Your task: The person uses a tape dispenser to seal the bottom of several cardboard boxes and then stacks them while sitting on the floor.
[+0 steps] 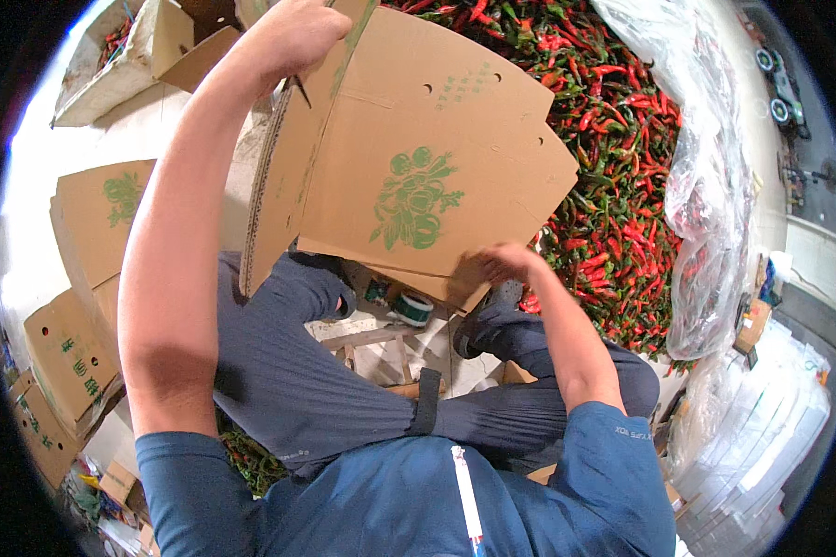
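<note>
A part-folded cardboard box with green vegetable print stands tilted over my legs. My left hand is closed at the top of its raised left panel. A thin dark pointed thing sticks out below that hand; what it is I cannot tell. My right hand, partly blurred, is at the box's lower right edge, its fingers over a flap; its grip is unclear. Behind and right of the box lies a big heap of red and green chili peppers.
Clear plastic sheeting borders the heap. Flat printed cartons lie at left, below an open foam box. A green-and-white tape roll sits between my feet. A cigarette juts over my shirt. White stacked pieces lie at lower right.
</note>
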The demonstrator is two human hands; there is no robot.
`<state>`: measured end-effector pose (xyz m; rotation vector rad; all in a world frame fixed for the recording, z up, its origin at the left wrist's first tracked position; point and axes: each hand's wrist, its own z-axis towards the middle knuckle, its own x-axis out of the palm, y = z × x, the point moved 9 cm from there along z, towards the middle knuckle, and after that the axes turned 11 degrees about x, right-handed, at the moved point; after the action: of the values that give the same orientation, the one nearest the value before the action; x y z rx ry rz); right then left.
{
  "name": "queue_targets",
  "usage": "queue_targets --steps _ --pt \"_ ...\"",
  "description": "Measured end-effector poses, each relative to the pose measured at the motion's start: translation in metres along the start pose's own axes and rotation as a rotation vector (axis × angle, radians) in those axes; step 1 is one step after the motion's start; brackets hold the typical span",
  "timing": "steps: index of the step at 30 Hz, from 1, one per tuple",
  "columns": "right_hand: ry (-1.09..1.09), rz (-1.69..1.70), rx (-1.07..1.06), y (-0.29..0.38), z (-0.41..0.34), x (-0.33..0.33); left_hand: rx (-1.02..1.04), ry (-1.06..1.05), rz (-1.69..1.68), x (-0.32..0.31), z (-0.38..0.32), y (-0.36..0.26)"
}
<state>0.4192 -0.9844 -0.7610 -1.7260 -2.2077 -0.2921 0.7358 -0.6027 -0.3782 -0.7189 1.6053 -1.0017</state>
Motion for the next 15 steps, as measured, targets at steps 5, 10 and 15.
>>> queue_targets --steps 5,10,15 --pt "-1.157 0.548 -0.257 -0.01 -0.088 -0.143 0.02 -0.042 0.079 -0.016 -0.006 0.01" --pt "-0.433 1.075 -0.6 0.01 0.01 -0.124 -0.019 -0.081 0.078 -0.024 -0.006 0.015" --pt "-0.276 0.888 -0.744 0.019 0.006 -0.109 -0.044 -0.109 0.017 -0.03 -0.005 0.022"
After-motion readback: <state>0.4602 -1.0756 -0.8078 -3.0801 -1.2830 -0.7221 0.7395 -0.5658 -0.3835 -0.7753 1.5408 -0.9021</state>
